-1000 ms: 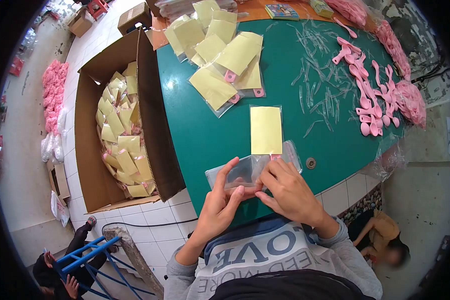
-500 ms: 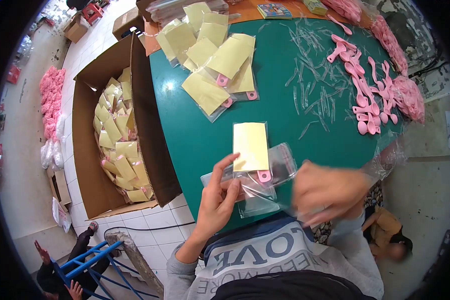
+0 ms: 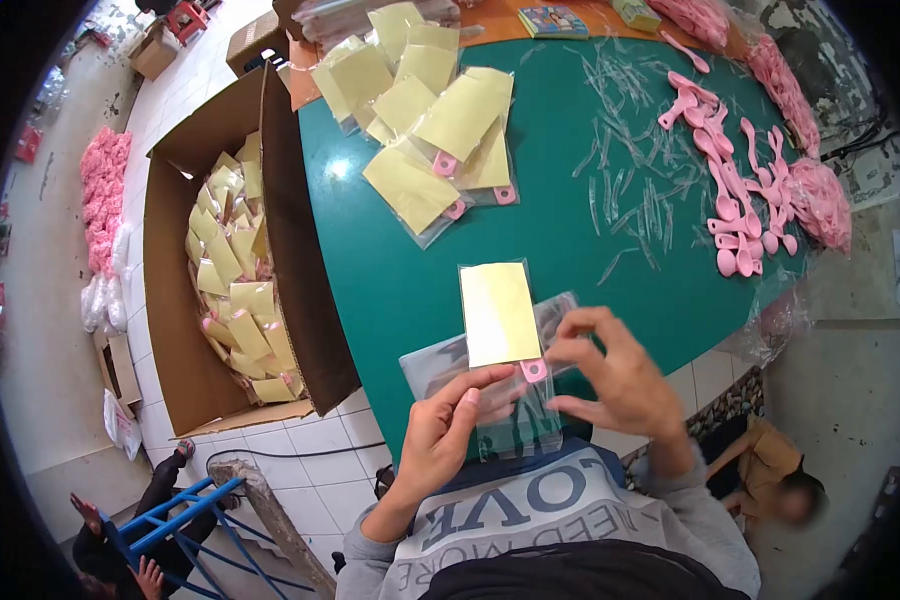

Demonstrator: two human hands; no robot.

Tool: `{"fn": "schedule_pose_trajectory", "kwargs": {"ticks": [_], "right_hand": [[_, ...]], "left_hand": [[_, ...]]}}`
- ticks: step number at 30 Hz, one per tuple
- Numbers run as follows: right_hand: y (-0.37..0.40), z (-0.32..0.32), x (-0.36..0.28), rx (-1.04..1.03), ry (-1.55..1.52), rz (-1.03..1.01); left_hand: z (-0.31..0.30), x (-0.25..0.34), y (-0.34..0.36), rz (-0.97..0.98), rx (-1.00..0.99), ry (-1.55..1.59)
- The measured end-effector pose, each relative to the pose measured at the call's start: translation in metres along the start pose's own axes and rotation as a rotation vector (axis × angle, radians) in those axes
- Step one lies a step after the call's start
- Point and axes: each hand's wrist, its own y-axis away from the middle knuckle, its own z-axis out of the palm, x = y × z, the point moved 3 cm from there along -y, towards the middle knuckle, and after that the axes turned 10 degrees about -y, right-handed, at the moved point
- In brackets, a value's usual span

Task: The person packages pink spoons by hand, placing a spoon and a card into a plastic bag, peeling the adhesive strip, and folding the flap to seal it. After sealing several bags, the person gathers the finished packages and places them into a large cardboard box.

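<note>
A clear plastic bag with a yellow card [image 3: 500, 315] inside lies near the table's front edge. A pink spoon handle end [image 3: 534, 371] with a hole shows below the card. My left hand [image 3: 442, 425] holds the bag's lower part, its index finger along the card's bottom edge and other fingers seen through the plastic. My right hand [image 3: 625, 375] is open just right of the handle, thumb and fingers apart around the bag's edge. Beneath the packet lie more clear bags [image 3: 432, 362], partly hidden by the packet and hands.
Filled packets [image 3: 410, 190] are heaped at the table's back left. Pink spoons [image 3: 725, 190] and clear plastic strips [image 3: 650, 210] lie on the right. A cardboard box [image 3: 315, 300] of packets stands left of the table. Another person [image 3: 770, 465] is low at right.
My right hand has come left from a blurred position to the packet's side, its fingers spreading. My left index finger has shifted down to the card's bottom edge. The packet sits slightly lower.
</note>
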Motion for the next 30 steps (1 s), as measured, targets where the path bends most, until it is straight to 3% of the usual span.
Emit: {"fn": "schedule_pose_trajectory", "kwargs": {"ticks": [7, 11, 15, 18, 21, 30], "right_hand": [[0.015, 0.026, 0.013, 0.104, -0.163, -0.148], [0.017, 0.023, 0.015, 0.074, -0.271, -0.104], [0.019, 0.024, 0.015, 0.069, -0.297, -0.072], [0.023, 0.023, 0.012, 0.109, -0.372, 0.062], [0.028, 0.033, 0.019, 0.166, -0.714, 0.321], [0.025, 0.045, 0.02, 0.331, -0.89, 0.493]], "left_hand": [[-0.008, -0.015, 0.013, -0.03, -0.062, -0.026], [-0.005, -0.007, 0.018, 0.054, 0.131, -0.374], [0.0, -0.006, 0.013, 0.199, 0.171, -0.674], [0.002, -0.006, 0.013, 0.214, 0.232, -0.724], [0.007, -0.003, 0.011, 0.183, 0.277, -0.68], [0.004, -0.02, 0.006, 0.116, 0.29, -0.435]]}}
